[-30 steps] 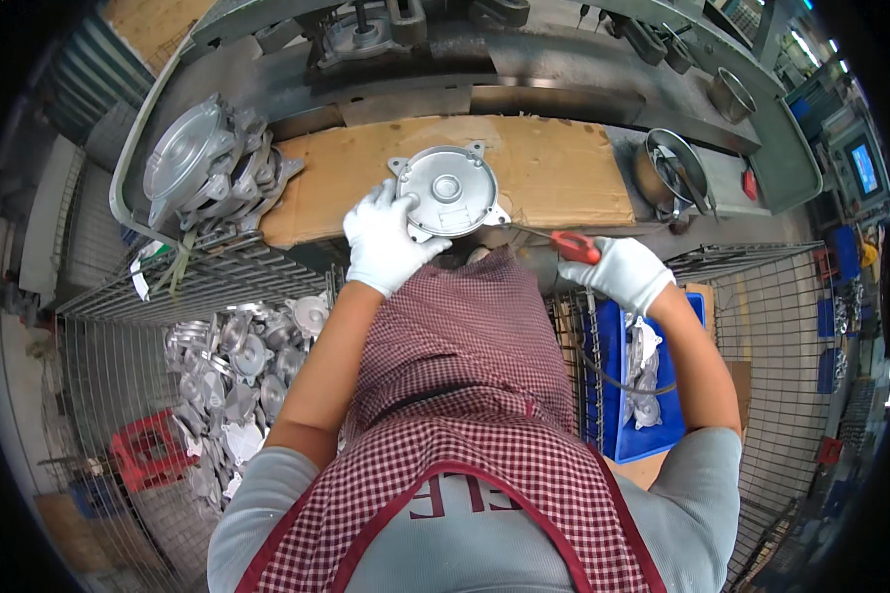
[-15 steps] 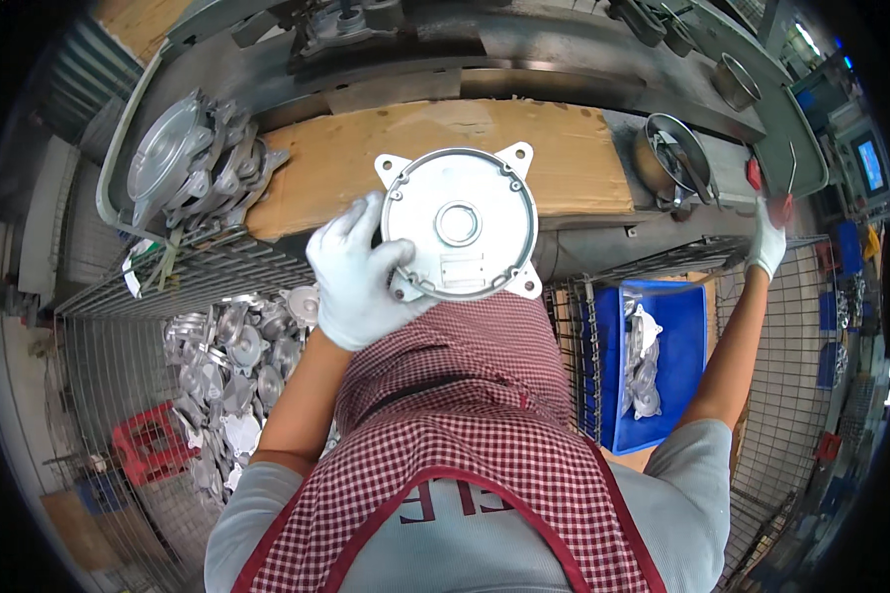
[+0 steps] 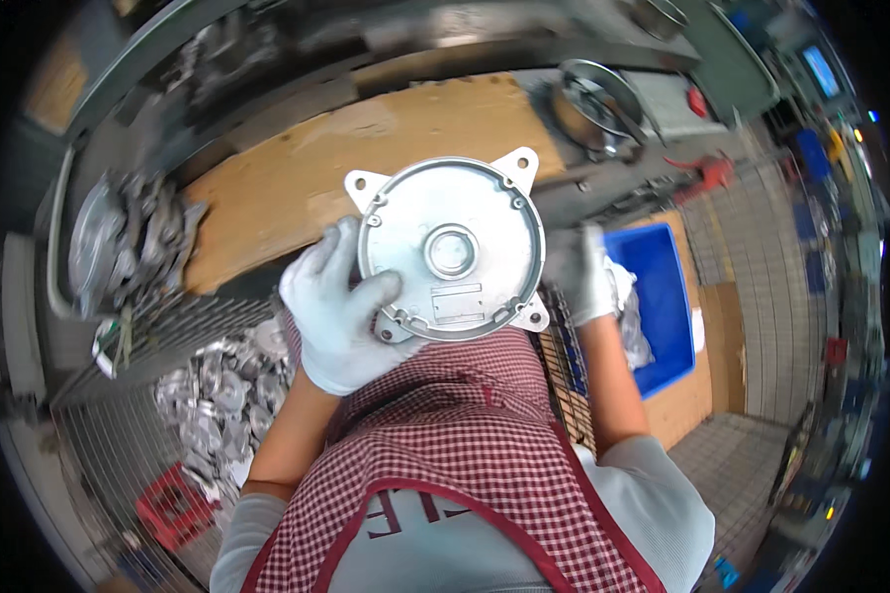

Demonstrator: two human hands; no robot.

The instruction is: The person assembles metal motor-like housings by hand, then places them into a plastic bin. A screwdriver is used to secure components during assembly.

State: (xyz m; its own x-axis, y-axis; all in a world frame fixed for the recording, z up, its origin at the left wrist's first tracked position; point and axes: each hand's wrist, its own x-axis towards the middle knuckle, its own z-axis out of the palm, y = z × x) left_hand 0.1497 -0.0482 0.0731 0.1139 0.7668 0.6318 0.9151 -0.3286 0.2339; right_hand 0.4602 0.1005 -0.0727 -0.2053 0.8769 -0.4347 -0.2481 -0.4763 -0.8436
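left hand (image 3: 338, 314) gripped round grey cast cover (image 3: 451, 249), lifted above worktop (image 3: 297, 178) front edge | right hand (image 3: 581, 272) beside its rim, grip unclear | blue bin (image 3: 667, 296) right | inspection apparently underway

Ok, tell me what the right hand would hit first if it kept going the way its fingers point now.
The right hand is blurred, with fingers pointing up and slightly left beside the round metal casting. Going straight on, it would probably meet the casting's rim or the wooden bench top behind it; depth is unclear.

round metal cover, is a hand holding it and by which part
Yes. The left hand holds the round metal cover by its lower left rim, thumb on the face. The right hand is at its right edge, too blurred to tell a hold.
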